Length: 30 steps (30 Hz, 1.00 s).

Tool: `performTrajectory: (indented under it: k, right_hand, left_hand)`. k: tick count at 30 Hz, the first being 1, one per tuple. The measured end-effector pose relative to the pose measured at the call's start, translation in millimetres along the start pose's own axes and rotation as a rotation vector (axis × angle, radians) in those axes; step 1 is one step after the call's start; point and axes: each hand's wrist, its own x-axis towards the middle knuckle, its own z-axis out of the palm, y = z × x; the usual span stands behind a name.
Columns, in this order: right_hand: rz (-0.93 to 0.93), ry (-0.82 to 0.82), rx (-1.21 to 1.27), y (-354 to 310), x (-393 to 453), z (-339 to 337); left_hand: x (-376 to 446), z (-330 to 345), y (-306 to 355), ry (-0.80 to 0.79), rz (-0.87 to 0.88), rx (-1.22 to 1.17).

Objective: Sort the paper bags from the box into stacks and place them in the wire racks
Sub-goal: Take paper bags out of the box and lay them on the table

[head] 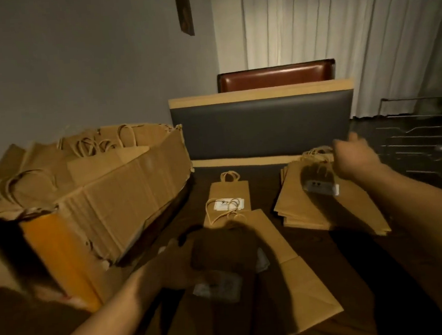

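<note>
A torn cardboard box [116, 199] full of brown paper bags lies on the dark table at the left. My left hand [164, 272] rests on the near stack of flat bags [297, 280], fingers spread in shadow. A small bag with a white label [229, 198] lies flat in the middle. To the right sits a thicker stack of bags [321, 207]. My right hand [354, 157] hovers over that stack's handle end, blurred, fingers loosely bent and holding nothing. Black wire racks [421, 141] stand at the far right.
A dark padded bench back [261, 127] with a tan wooden rim runs behind the table. A brown leather seat back [276, 75] rises behind it, in front of white curtains. A grey wall is at the left.
</note>
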Motion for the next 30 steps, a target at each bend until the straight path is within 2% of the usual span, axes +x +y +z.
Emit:
performTrajectory:
  k: [1,2,5,6,8,9,13,15,19,21,23,25,30]
  right_hand:
    - [-0.080,0.002,0.009,-18,-15,1]
    - [-0.134,-0.066,0.076,-37,-33,5]
    - [-0.192,-0.524,0.302,-82,-99,26]
    - [-0.185,-0.621,0.298,-90,-118,36]
    - [-0.170,-0.562,0.269,-95,-138,56]
    - [-0.122,-0.522,0.338,-94,-142,65]
    - [0.190,-0.600,0.836,-92,-140,68]
    - [0.203,-0.617,0.891,-91,-138,69]
    - [0.104,-0.619,0.926,-98,-143,62]
    - [0.055,-0.522,0.958,-93,-142,48]
    - [0.048,-0.363,1.014,-78,-126,26]
    - [0.105,-0.267,1.069,-58,-100,6]
    - [0.226,-0.153,0.909,1,-38,-37]
  left_hand:
    - [-3,12,2,0.016,-0.027,0.027]
    - [-3,22,6,0.053,-0.030,-0.016]
    - [-2,39,15,0.166,-0.002,-0.261]
    - [-4,41,15,0.191,0.003,-0.326]
    - [-11,44,14,0.249,-0.005,-0.453]
    - [-15,47,15,0.288,-0.021,-0.507]
    - [-29,54,13,0.420,-0.059,-0.655]
    - [-32,55,11,0.482,-0.042,-0.685]
    - [-36,56,-4,0.575,-0.050,-0.830]
    - [-39,53,-18,0.577,-0.066,-1.018]
    - [-44,46,-25,0.497,-0.089,-1.282]
    - [-48,43,-26,0.409,-0.084,-1.443]
    - [-42,45,-22,0.442,-0.003,-1.362]
